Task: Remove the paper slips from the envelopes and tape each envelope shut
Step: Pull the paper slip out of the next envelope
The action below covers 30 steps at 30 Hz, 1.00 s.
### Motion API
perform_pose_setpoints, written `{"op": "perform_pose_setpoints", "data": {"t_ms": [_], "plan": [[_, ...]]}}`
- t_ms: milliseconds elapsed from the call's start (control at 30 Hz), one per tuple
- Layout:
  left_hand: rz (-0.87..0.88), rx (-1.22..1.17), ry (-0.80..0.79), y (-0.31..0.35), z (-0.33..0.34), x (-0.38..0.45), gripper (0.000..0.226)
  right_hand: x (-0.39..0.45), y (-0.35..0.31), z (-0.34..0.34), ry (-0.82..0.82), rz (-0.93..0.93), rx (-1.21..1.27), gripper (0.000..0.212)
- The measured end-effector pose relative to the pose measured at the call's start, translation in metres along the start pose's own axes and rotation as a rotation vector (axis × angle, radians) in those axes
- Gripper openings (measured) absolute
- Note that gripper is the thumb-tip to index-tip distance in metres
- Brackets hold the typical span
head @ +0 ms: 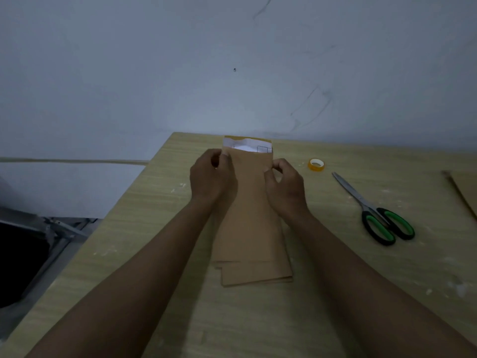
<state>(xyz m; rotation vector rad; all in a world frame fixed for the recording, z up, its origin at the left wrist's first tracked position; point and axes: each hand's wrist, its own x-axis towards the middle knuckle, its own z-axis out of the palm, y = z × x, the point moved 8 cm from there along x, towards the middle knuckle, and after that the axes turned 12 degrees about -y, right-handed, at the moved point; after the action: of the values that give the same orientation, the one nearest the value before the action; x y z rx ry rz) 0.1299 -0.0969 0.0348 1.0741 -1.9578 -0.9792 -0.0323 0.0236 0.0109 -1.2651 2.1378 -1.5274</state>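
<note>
I pinch the top envelope (249,200) at mid-frame by both edges near its mouth, left hand (210,177) and right hand (285,186). The slip (245,146) shows white at the open end, not yet out. Next, I judge, one hand must free itself to draw it. The envelope's long axis runs toward the wall, mouth pointing up-frame.

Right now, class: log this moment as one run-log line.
left hand: pinches top envelope | right hand: pinches it | paper slip: still inside | tape roll, scissors: untouched
</note>
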Motion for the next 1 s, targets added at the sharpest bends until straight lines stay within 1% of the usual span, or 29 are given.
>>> {"op": "perform_pose_setpoints", "data": {"t_ms": [67, 133, 167, 233, 267, 300, 367, 433, 500, 600, 667, 767, 867, 933, 1000], "plan": [[-0.013, -0.076, 0.011, 0.005, 0.001, 0.005, 0.020, 0.001, 0.004, -0.005, -0.019, 0.023, 0.019, 0.008], [-0.008, -0.181, 0.003, 0.009, 0.006, 0.008, 0.016, 0.003, 0.005, -0.013, 0.011, 0.017, 0.038, 0.011], [-0.006, -0.229, -0.006, 0.011, 0.010, 0.010, 0.016, 0.004, 0.003, -0.019, 0.037, 0.003, 0.064, 0.019], [-0.024, -0.320, -0.041, 0.014, 0.018, 0.010, 0.016, 0.007, -0.004, -0.031, 0.084, -0.050, 0.126, 0.042], [-0.040, -0.364, -0.066, 0.015, 0.023, 0.010, 0.017, 0.010, -0.009, -0.035, 0.087, -0.080, 0.148, 0.048], [-0.055, -0.394, -0.089, 0.015, 0.027, 0.009, 0.018, 0.013, -0.013, -0.038, 0.077, -0.097, 0.167, 0.048], [-0.067, -0.412, -0.124, 0.018, 0.035, 0.008, 0.015, 0.019, -0.017, -0.044, 0.065, -0.088, 0.184, 0.037], [-0.073, -0.448, -0.146, 0.022, 0.041, 0.007, 0.012, 0.024, -0.017, -0.052, 0.089, -0.074, 0.164, 0.025], [-0.096, -0.511, -0.179, 0.026, 0.046, 0.009, 0.016, 0.027, -0.015, -0.058, 0.099, -0.079, 0.170, 0.020], [-0.118, -0.514, -0.223, 0.036, 0.048, 0.015, 0.028, 0.030, -0.016, -0.063, 0.069, -0.112, 0.190, 0.022], [-0.090, -0.453, -0.251, 0.046, 0.047, 0.021, 0.028, 0.031, -0.019, -0.066, 0.042, -0.141, 0.193, 0.026], [-0.048, -0.368, -0.367, 0.060, 0.048, 0.029, 0.030, 0.032, -0.025, -0.070, 0.014, -0.182, 0.172, 0.027], [-0.114, -0.395, -0.489, 0.069, 0.050, 0.032, 0.032, 0.032, -0.029, -0.075, 0.008, -0.231, 0.143, 0.028], [-0.169, -0.415, -0.532, 0.073, 0.050, 0.033, 0.031, 0.034, -0.031, -0.076, -0.011, -0.251, 0.130, 0.029], [-0.171, -0.351, -0.569, 0.078, 0.049, 0.036, 0.024, 0.034, -0.034, -0.077, -0.025, -0.271, 0.110, 0.029]]}}
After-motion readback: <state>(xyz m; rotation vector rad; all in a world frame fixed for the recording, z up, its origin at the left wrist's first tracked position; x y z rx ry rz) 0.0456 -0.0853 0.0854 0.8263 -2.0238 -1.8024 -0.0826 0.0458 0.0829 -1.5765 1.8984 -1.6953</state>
